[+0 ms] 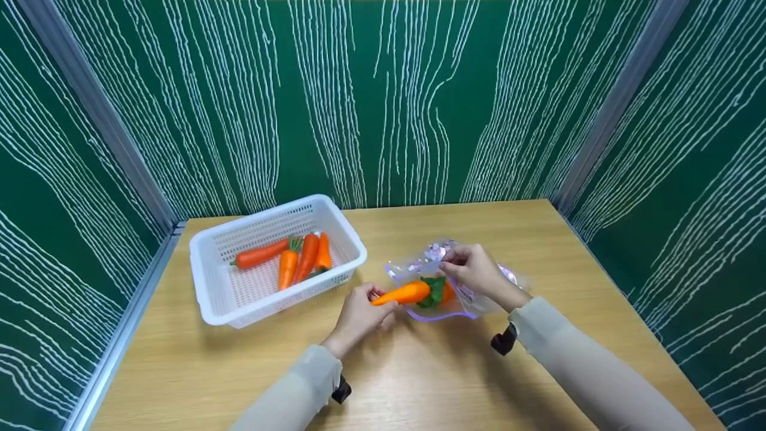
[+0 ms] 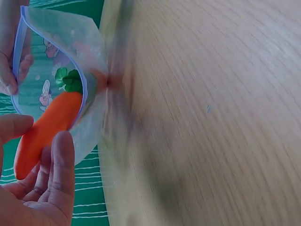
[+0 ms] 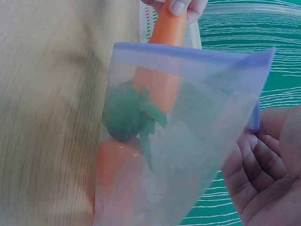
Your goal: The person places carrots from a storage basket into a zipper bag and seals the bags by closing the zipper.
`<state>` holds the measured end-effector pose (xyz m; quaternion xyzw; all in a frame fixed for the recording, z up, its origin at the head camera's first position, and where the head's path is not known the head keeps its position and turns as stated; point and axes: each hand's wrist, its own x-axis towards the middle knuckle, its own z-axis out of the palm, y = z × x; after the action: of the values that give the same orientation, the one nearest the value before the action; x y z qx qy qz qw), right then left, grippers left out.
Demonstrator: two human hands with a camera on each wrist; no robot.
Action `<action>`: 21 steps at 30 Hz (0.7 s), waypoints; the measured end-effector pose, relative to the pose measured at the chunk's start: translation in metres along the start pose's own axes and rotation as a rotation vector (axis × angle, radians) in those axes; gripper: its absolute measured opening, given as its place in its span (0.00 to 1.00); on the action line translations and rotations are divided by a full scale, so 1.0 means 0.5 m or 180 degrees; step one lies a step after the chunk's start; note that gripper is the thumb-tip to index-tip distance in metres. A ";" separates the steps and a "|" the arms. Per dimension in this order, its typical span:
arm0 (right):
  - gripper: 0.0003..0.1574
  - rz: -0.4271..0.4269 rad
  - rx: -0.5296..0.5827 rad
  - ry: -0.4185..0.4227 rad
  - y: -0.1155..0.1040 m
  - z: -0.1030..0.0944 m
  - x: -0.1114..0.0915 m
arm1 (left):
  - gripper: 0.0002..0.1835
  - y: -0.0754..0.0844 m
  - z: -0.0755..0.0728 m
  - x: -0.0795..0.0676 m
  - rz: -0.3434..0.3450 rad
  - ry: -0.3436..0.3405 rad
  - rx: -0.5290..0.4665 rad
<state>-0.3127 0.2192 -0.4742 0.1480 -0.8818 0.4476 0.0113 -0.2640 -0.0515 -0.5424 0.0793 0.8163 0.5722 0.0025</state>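
Observation:
My left hand [image 1: 361, 314] grips an orange carrot [image 1: 407, 293] near its tapered end. The carrot's thick end lies inside the mouth of a clear zip bag [image 3: 188, 141] with a purple rim and printed figures. Opposite, my right hand [image 1: 476, 272] pinches the bag's rim, and the mouth stands parted around the carrot. Through the cloudy plastic in the right wrist view, green leaves [image 3: 124, 110] show at the carrot's thick end. Another carrot [image 3: 117, 165] lies deeper in the bag, partly blurred by the plastic.
A white perforated basket [image 1: 200, 281] stands on the wooden table [image 1: 407, 383] left of the bag. In it lie several carrots, among them a red-orange one [image 1: 260, 254] along the back. Green panels with white wavy lines [image 1: 371, 120] enclose the table's back and sides.

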 end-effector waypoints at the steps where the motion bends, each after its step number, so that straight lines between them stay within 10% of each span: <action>1: 0.04 0.0014 0.0009 -0.0004 -0.001 0.000 0.000 | 0.12 0.001 0.001 0.000 -0.0009 0.0019 0.0018; 21: 0.06 0.0072 0.0086 -0.0090 -0.008 -0.003 0.000 | 0.09 0.011 0.060 0.013 0.0227 0.0418 0.0012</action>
<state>-0.3116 0.2180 -0.4703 0.1445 -0.8774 0.4575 -0.0082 -0.2667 -0.0207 -0.5470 0.0706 0.8124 0.5744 -0.0715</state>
